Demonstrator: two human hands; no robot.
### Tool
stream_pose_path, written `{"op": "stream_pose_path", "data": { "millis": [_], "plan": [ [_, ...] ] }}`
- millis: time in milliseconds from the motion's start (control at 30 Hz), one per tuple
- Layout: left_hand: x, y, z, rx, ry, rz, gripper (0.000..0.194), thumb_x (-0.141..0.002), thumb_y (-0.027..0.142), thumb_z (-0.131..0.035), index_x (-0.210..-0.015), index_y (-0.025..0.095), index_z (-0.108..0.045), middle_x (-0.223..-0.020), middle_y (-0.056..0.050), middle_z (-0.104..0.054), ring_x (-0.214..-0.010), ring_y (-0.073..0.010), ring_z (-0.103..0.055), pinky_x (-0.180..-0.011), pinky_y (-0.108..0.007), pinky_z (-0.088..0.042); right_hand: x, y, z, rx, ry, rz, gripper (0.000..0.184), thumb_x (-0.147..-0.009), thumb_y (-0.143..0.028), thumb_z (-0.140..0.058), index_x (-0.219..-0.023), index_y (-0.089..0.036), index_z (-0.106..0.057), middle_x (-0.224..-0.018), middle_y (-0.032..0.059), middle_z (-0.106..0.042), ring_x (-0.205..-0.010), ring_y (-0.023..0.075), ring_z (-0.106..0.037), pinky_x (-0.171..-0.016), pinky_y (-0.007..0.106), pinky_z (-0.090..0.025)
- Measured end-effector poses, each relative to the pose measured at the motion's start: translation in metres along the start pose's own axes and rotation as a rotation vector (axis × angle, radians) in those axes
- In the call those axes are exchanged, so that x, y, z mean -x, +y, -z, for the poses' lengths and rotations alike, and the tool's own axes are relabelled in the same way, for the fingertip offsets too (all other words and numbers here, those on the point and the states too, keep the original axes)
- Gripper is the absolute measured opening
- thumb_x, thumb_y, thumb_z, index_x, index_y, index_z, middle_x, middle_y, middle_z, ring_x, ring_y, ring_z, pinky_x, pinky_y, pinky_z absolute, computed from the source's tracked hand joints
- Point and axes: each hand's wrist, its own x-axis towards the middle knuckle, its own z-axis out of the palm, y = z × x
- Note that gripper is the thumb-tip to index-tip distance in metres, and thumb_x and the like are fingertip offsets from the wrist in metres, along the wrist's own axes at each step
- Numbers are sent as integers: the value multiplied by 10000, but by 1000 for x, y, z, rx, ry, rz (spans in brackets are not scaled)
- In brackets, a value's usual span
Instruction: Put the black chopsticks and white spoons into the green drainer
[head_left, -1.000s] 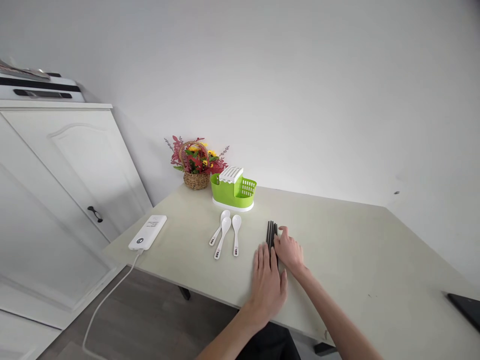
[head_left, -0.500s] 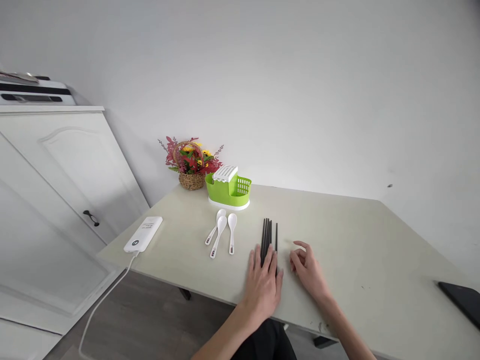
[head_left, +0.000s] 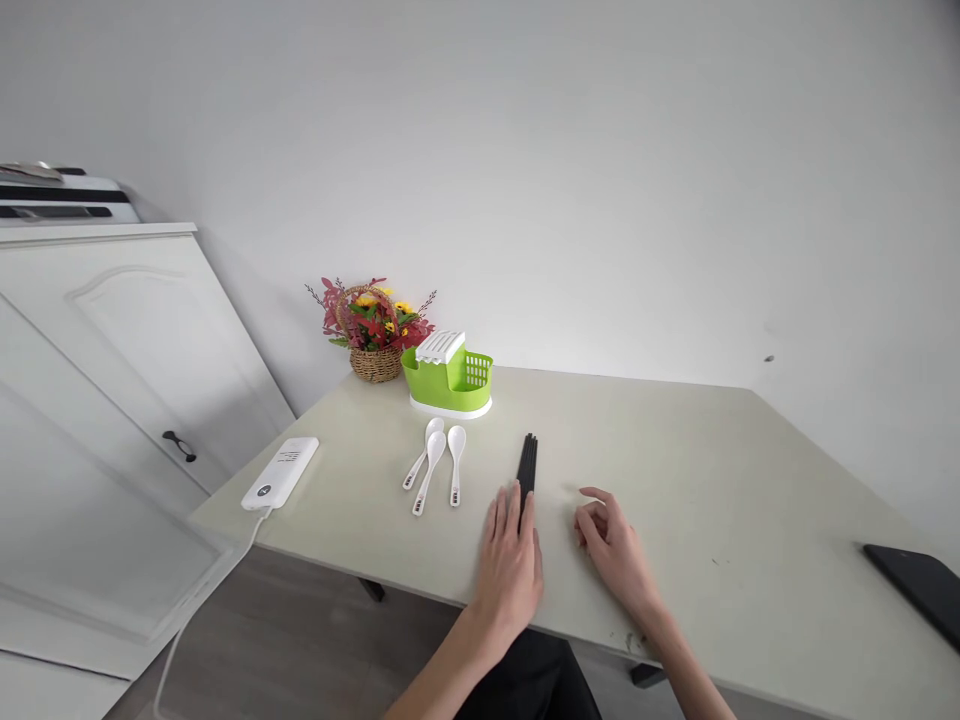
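Note:
A tight bundle of black chopsticks (head_left: 528, 462) lies on the table, pointing away from me. My left hand (head_left: 508, 560) covers their near ends, its fingers close together along the bundle and its thumb drawn in at the right side. To the right, my right hand (head_left: 613, 545) rests by the table surface, loosely curled with the index finger stretched out, and holds nothing. Three white spoons, one of them the right-hand spoon (head_left: 456, 465), lie left of the chopsticks with their bowls away from me.
Behind the spoons stands a green utensil holder (head_left: 450, 385) with a white top and base. A wicker basket of flowers (head_left: 375, 362) is beside it. A white power bank (head_left: 280, 474) with a cable lies at left, a black phone (head_left: 915, 590) at the right edge.
The chopstick that lay apart on the right is now together with the others in one narrow bundle. My left fingers have drawn closer together. My right hand has hardly moved.

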Motion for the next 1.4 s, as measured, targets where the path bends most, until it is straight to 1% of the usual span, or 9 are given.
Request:
{"op": "stream_pose_path", "data": {
  "millis": [133, 267, 400, 467, 600, 733, 1033, 1267, 1400],
  "plan": [
    [-2, -23, 24, 48, 126, 54, 562, -1074, 329, -431, -1609, 207, -309, -1672, -144, -374, -1582, -314, -276, -1217, -535, -407, 1, -2, 1, -11, 0, -7, 382, -997, -531, -455, -1236, -237, -505, -721, -28, -612, -656, 188, -583, -682, 322, -462],
    [-14, -75, 50, -36, 235, 202, 533, -1063, 384, -438, -1548, 169, -388, -1625, -195, -424, -1563, -357, -308, -1221, -583, -358, 2, -5, 2, -20, 7, -21, 391, -989, -547, -463, -1217, -235, -520, -739, -13, -628, -672, 196, -604, -695, 331, -470],
    [-26, -122, 56, -141, 83, 461, 778, -1010, 541, -484, -1565, 20, -323, -1613, -323, -364, -1537, -463, -302, -1216, -640, -296, 3, -7, 3, -23, 8, -25, 406, -982, -567, -455, -1197, -233, -539, -741, -1, -630, -669, 205, -610, -687, 340, -478],
    [-28, -135, 54, -151, -25, 514, 852, -1006, 588, -457, -1595, -1, -276, -1635, -333, -319, -1542, -476, -280, -1223, -626, -281, 4, -8, 3, -22, 10, -26, 399, -979, -562, -457, -1187, -233, -545, -743, -1, -630, -670, 204, -611, -687, 340, -479],
    [-25, -139, 45, -172, -138, 477, 780, -1040, 607, -338, -1654, 134, -252, -1717, -232, -207, -1580, -462, -175, -1238, -646, -213, 4, -7, 3, -19, 15, -32, 382, -975, -548, -468, -1175, -233, -551, -754, 0, -635, -675, 198, -614, -696, 336, -482],
    [-29, -133, 37, -223, -125, 488, 752, -1051, 620, -234, -1664, 185, -269, -1735, -178, -191, -1595, -446, -118, -1251, -661, -146, 4, -6, 2, -17, 17, -33, 386, -976, -552, -469, -1173, -231, -555, -756, 2, -636, -672, 197, -613, -699, 335, -483],
    [-49, -131, 40, -252, -76, 457, 756, -1045, 610, -293, -1643, 147, -317, -1707, -225, -248, -1594, -464, -89, -1232, -715, -107, 4, -4, 3, -24, 22, -15, 389, -984, -559, -474, -1174, -233, -569, -750, 2, -638, -667, 199, -618, -685, 336, -488],
    [-65, -136, 37, -207, -174, 521, 847, -1024, 652, -314, -1658, 96, -236, -1703, -280, -198, -1581, -498, -101, -1210, -734, -126, 5, -7, 4, -19, 22, -24, 377, -980, -552, -480, -1160, -234, -572, -752, 7, -644, -664, 200, -616, -684, 339, -491],
    [-68, -143, 36, -224, -257, 511, 754, -1044, 542, -305, -1655, 104, -250, -1710, -249, -208, -1581, -477, -148, -1221, -720, -126, 5, -9, 4, -11, 20, -33, 375, -979, -546, -481, -1157, -231, -578, -762, 16, -657, -672, 202, -621, -681, 339, -488]
  ]
}}
